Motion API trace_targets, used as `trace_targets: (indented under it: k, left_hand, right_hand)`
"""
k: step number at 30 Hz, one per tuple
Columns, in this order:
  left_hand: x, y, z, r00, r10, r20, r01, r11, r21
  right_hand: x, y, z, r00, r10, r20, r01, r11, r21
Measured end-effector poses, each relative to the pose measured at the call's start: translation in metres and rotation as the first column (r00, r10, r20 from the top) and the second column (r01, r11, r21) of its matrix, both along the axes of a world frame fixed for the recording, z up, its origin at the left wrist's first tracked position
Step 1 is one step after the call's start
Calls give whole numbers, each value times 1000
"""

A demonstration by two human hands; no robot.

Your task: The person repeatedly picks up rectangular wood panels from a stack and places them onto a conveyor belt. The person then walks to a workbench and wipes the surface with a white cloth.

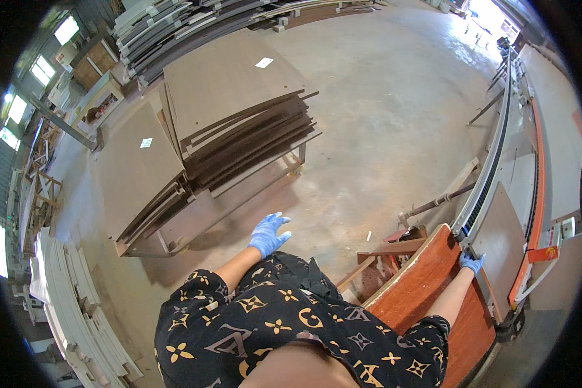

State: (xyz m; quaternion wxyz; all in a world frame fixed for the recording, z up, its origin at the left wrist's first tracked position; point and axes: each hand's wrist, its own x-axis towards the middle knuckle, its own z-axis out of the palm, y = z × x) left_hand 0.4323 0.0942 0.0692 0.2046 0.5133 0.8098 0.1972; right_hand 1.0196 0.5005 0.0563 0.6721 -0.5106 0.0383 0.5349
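My left hand (269, 235), in a blue glove, is held out in front of my body with its fingers apart and nothing in them. It is nearest to the stacked brown boards but apart from them. Off to the right, my gloved right hand (472, 262) is closed at the left edge of a flat grey-brown panel (502, 226). That panel lies on the bed of a long machine, against its orange rail (536, 168). Part of my right hand's grip is hard to make out at this size.
A reddish-brown wooden table (410, 284) stands right of my body, beside the machine's black track (488, 174). Two stacks of brown boards (233, 77) (132, 174) rest on a low frame ahead left. Pale strips (64, 304) lie at the left; more boards (174, 39) are piled behind.
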Motion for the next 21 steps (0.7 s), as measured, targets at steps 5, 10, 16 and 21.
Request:
trace_targets:
  k: [5,10,16,21]
  left_hand:
    - [-3,10,4,999,-9,48,11,1000,-26]
    - [2,35,0,994,-98,57,95,995,43]
    - [32,68,-18,917,-278,285,256,960,111]
    - [79,103,-30,745,-467,477,532,847,0]
  right_hand:
    - [21,-37,-18,1000,-29,-5,29,993,118]
    - [11,-130,-15,989,-125,75,110,977,185]
    - [-50,-263,9,997,-72,-24,74,990,117]
    - [-133,-364,65,655,747,-116,-753,658,-20]
